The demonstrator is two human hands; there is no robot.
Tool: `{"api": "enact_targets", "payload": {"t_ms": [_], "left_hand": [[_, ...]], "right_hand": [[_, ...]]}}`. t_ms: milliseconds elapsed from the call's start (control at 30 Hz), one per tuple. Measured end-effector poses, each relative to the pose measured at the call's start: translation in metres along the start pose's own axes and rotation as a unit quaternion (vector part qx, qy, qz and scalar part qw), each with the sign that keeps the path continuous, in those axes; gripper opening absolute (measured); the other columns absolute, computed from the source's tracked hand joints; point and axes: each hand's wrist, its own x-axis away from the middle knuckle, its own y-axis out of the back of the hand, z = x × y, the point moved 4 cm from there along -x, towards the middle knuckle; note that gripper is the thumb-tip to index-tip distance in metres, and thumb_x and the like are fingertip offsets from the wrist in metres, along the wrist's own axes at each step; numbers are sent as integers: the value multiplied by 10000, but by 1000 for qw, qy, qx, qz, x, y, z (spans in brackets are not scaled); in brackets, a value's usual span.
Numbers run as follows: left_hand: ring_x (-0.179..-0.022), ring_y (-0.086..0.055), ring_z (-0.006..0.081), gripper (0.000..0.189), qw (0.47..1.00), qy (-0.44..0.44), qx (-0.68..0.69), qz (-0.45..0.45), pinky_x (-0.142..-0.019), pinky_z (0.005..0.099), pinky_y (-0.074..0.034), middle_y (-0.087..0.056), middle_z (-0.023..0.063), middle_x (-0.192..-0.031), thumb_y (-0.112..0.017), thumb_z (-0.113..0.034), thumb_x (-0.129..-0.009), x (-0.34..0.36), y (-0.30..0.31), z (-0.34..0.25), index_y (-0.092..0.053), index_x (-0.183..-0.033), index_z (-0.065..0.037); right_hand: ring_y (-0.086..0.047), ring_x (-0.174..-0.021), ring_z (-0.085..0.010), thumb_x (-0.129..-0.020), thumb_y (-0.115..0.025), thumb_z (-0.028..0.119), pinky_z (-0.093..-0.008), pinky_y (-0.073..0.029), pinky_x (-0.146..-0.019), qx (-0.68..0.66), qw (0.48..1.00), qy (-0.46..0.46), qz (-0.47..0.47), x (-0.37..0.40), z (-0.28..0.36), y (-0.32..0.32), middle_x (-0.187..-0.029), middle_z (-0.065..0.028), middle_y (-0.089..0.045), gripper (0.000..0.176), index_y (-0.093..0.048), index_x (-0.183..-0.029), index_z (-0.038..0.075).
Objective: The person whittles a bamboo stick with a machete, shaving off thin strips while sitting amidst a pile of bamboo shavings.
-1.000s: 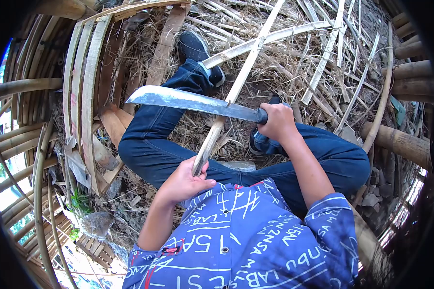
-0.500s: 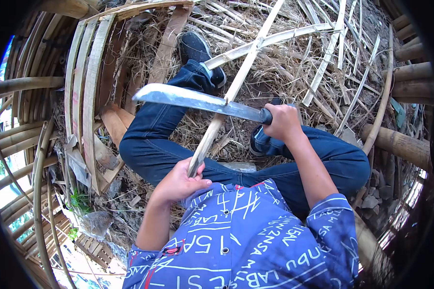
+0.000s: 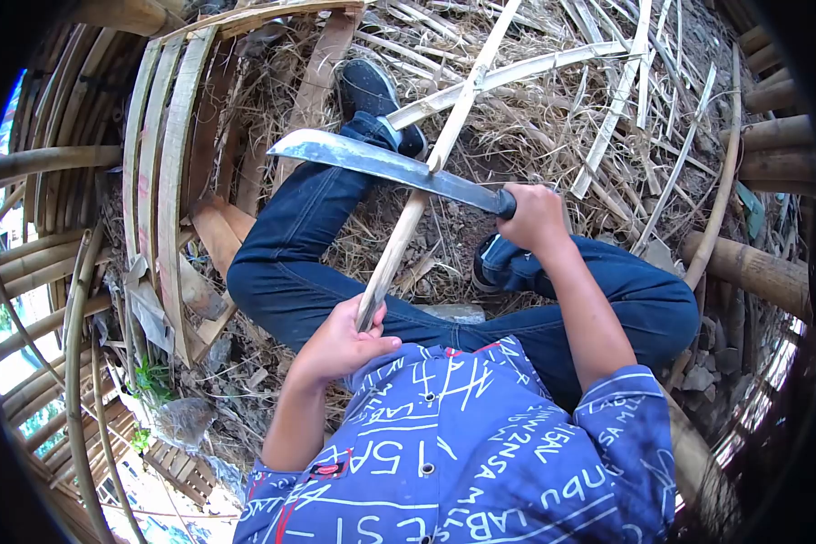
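Note:
My left hand (image 3: 349,337) is closed around the near end of a long, pale wooden strip (image 3: 399,245), which slants up and away to the top of the view. The dark handle of a large machete (image 3: 372,161) is in my right hand (image 3: 533,218). Its broad blade lies crosswise over the strip, its tip pointing left above my leg, and touches the strip around mid-length. The strip's far part passes over a curved split piece (image 3: 517,72) near my shoe (image 3: 369,89).
A slatted wooden frame (image 3: 174,145) stands at the left. Shavings and split strips (image 3: 621,113) litter the ground at the upper right. Bamboo poles (image 3: 752,272) border the right side, with more poles (image 3: 77,363) at the left.
The machete and my right hand have shifted slightly right, with the blade tip lower-left end now nearer the strip. The strip's far end has swung slightly left. Both grips are unchanged.

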Motion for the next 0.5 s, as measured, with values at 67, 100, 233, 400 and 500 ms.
{"api": "enact_targets", "payload": {"t_ms": [67,100,233,400,500], "left_hand": [[-537,-387,-40,374,1000,-12,7,15,-474,143,-287,-424,-107,-628,-762,1,-763,1,0,-3,-420,-850,-122],[-537,-387,-40,374,1000,-15,8,17,-474,143,-287,-424,-107,-628,-762,1,-763,-1,-2,-4,-420,-850,-122],[-532,-391,-33,368,1000,17,16,3,-457,160,-297,-428,-104,-608,-757,-1,-774,-1,-4,-1,-417,-845,-120],[-527,-388,-29,364,1000,-18,-21,-10,-454,169,-315,-420,-101,-602,-760,-6,-766,10,1,6,-424,-857,-111],[-532,-388,-32,366,999,-14,-25,-24,-462,163,-316,-415,-105,-613,-759,1,-767,5,0,7,-422,-861,-108]], "right_hand": [[-669,-731,-359,-622,-729,222,-472,-526,-695,-2,1000,-23,7,9,9,9,-718,-159,-664,225,-645,-794,104],[-669,-718,-357,-620,-725,225,-472,-527,-680,-26,1000,-3,-1,14,13,6,-713,-168,-662,232,-635,-791,96],[-669,-710,-353,-627,-712,221,-462,-530,-675,-60,991,109,56,28,60,6,-713,-161,-662,226,-622,-779,79],[-674,-760,-344,-658,-705,223,-457,-530,-712,-2,999,-41,21,-14,5,-3,-781,-143,-687,186,-667,-801,111],[-677,-790,-344,-674,-703,224,-447,-536,-749,22,998,-64,4,-27,-5,2,-812,-152,-693,195,-678,-831,112]]}}
